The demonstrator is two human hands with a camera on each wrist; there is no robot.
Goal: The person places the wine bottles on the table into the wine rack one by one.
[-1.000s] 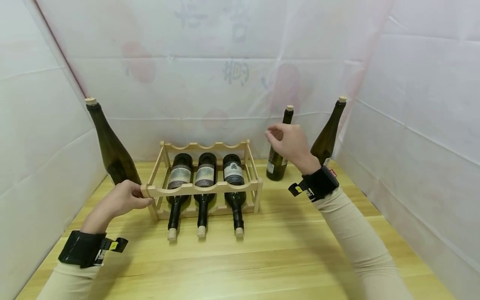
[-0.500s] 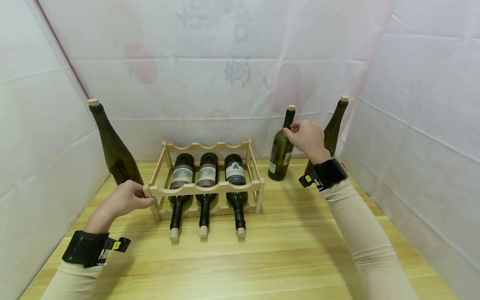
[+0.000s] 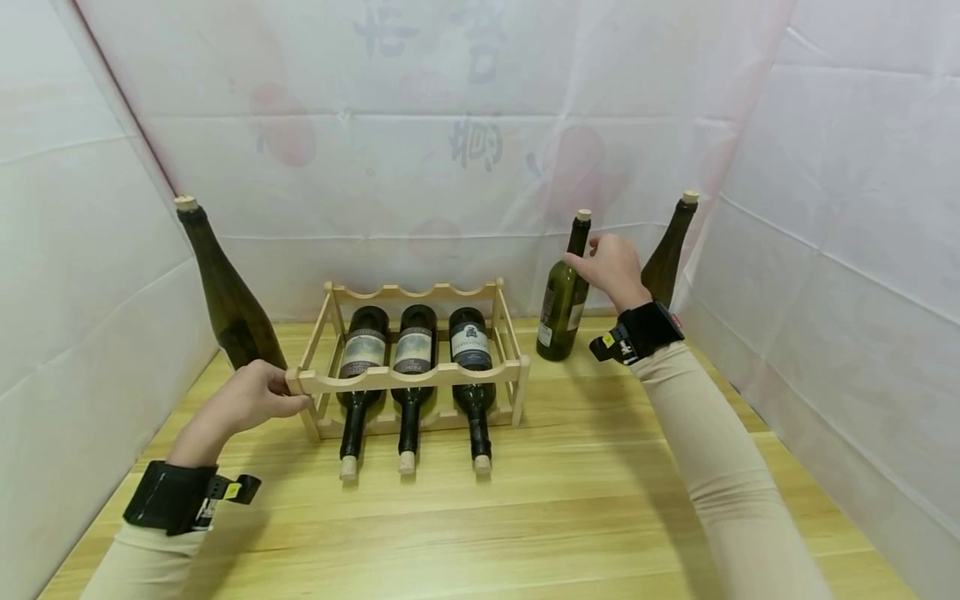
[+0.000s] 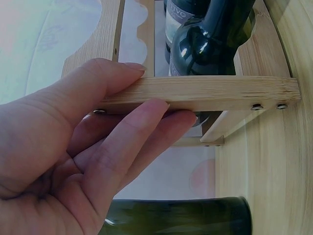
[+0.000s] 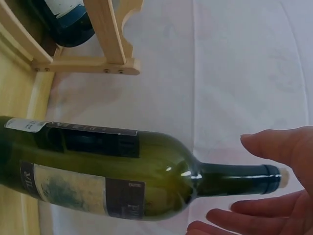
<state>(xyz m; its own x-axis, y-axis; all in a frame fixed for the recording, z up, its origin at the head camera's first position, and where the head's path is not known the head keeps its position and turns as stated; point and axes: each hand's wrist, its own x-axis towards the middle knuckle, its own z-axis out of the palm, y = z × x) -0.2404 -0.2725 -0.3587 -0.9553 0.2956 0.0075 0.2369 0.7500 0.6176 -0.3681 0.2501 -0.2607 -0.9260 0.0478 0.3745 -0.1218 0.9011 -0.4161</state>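
Observation:
At the left front corner of a wooden wine rack (image 3: pixel 408 381), my left hand (image 3: pixel 247 402) pinches the corner post (image 4: pixel 205 93) between thumb and fingers. Several bottles are involved: three corked wine bottles (image 3: pixel 415 346) lie in the rack's lower level, necks toward me. My right hand (image 3: pixel 615 268) is beside the neck of an upright green wine bottle (image 3: pixel 562 292) right of the rack. In the right wrist view its thumb (image 5: pixel 274 142) and fingers (image 5: pixel 254 220) are spread on either side of the neck, with a gap visible around it.
A tall corked bottle (image 3: pixel 232 300) stands left of the rack, close behind my left hand. Another tall bottle (image 3: pixel 670 254) stands at the back right, partly hidden by my right hand. White cloth walls (image 3: pixel 420 200) enclose the wooden table (image 3: pixel 480 533) at the back and sides.
My right hand has moved right past the upright bottle, then slightly back left toward its neck, with the fingers parting. My left hand keeps its hold on the rack.

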